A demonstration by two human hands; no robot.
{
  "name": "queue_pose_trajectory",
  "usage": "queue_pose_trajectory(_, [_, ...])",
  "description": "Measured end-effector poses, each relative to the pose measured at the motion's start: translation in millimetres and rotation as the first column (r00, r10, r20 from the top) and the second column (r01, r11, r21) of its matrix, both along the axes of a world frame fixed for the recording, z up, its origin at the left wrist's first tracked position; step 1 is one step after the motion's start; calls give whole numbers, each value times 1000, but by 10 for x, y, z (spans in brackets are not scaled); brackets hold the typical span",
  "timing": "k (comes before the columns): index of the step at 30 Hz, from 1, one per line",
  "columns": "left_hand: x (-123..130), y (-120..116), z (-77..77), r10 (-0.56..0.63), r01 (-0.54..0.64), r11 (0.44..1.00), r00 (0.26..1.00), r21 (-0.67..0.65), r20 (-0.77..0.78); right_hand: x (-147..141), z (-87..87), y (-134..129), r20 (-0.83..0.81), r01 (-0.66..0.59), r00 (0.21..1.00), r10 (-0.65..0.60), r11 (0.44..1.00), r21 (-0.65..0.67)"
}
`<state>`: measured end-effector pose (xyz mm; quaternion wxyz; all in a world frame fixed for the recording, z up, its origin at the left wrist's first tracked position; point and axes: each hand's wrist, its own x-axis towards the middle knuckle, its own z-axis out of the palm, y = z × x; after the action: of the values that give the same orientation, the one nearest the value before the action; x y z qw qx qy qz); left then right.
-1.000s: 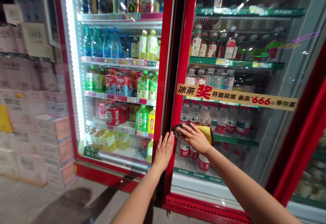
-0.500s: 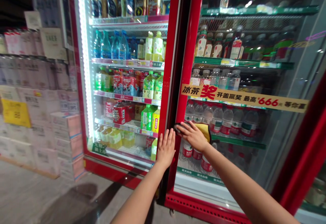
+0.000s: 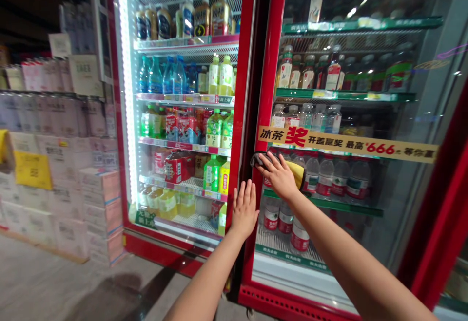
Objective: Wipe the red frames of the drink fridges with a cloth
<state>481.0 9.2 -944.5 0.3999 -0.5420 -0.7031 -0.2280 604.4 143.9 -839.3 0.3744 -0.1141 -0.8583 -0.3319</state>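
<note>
While I have the right hand (image 3: 276, 175) spread flat over the yellow-and-grey cloth (image 3: 298, 173) against the right cooler door (image 3: 380, 179), just below the banner (image 3: 343, 143), the left hand (image 3: 245, 210) is flattened and empty; wiping looks unfinished (how much is done, I can't tell).

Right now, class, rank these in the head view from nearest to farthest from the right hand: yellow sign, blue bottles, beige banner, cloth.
1. Cloth: under the right hand, touching it.
2. Beige banner: just above the hand.
3. Blue bottles: up and left, in the left cooler.
4. Yellow sign: far left, on stacked boxes.
</note>
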Motion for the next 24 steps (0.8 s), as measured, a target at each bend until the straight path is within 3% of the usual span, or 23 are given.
queue_pose_trajectory(2, [31, -2, 34, -4, 3, 1000, 1000, 14, 8, 50, -110, 8, 5, 3, 1000, -3, 1000, 6])
queue_pose_trajectory(4, [57, -3, 49, -9, 9, 1000, 1000, 17, 14, 99, -274, 36, 101, -50, 994, 45, 997, 51])
queue_pose_trajectory(6, [83, 11, 68, -21, 21, 1000, 1000, 14, 12, 143, -331, 75, 205, -107, 975, 86, 990, 93])
queue_pose_trajectory(8, [114, 50, 105, -37, 37, 999, 999, 18, 4, 198, -234, 115, 196, -95, 978, 74, 991, 97])
queue_pose_trajectory(11, [170, 134, 173, -58, 59, 998, 998, 35, -14, 330, -52, 147, -24, 31, 999, -30, 999, 24])
queue_pose_trajectory(14, [224, 208, 212, -78, 80, 996, 997, 45, -26, 484, -153, 150, -158, 103, 982, -108, 994, -42])
queue_pose_trajectory(17, [292, 275, 235, -111, 112, 992, 994, 52, -25, 598, -329, 177, 4, 47, 999, -47, 999, 11])
queue_pose_trajectory(20, [398, 373, 294, -163, 164, 986, 986, 40, -36, 731, -214, 274, 114, 22, 993, -26, 999, 43])
queue_pose_trajectory(22, [481, 456, 351, -192, 193, 981, 980, 27, -51, 872, -69, 368, -9, 102, 995, -102, 995, -1])
queue_pose_trajectory(24, [556, 540, 395, -213, 215, 976, 974, 18, -71, 1040, -48, 453, -193, 206, 957, -218, 975, -82])
